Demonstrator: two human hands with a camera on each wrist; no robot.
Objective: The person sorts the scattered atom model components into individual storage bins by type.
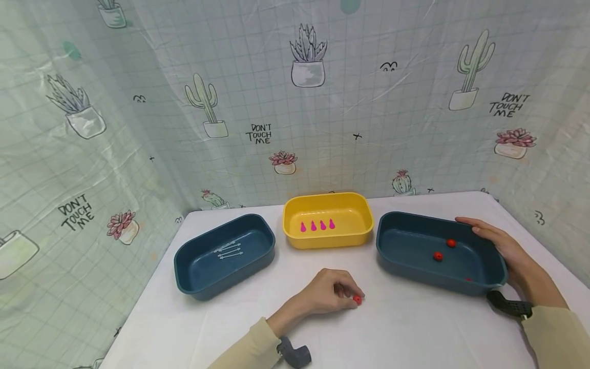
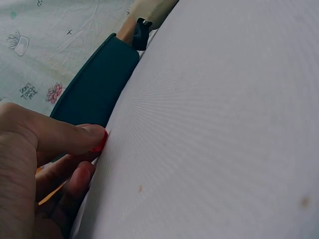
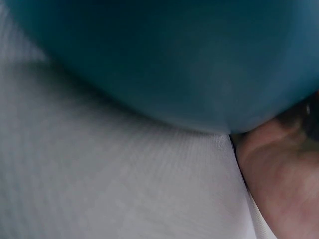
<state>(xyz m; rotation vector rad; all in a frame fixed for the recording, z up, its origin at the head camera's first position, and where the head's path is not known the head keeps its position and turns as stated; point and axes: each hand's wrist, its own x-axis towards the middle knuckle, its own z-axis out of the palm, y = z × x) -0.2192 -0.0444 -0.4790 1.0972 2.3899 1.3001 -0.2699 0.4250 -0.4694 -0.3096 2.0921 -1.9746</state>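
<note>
In the head view, my left hand [image 1: 324, 293] pinches a small round red bead [image 1: 357, 300] between thumb and fingertips, low at the white table. The left wrist view shows the red bead [image 2: 101, 141] mostly covered by the thumb. At the right, my right hand [image 1: 507, 248] holds the end of a dark blue bin [image 1: 426, 277], thumb over the rim and fingers along the outside. Inside lie two red beads [image 1: 438, 256], and a sliver of another red piece shows behind the near wall. The right wrist view mostly shows the blue bin wall [image 3: 189, 64].
A yellow bin [image 1: 327, 241] at the back holds a row of several pink pear-shaped pieces [image 1: 313, 226]. Another dark blue bin [image 1: 203, 289] on the left contains several thin pale sticks [image 1: 229, 250]. A patterned curtain [image 1: 249, 102] hangs behind the white table [image 1: 396, 333].
</note>
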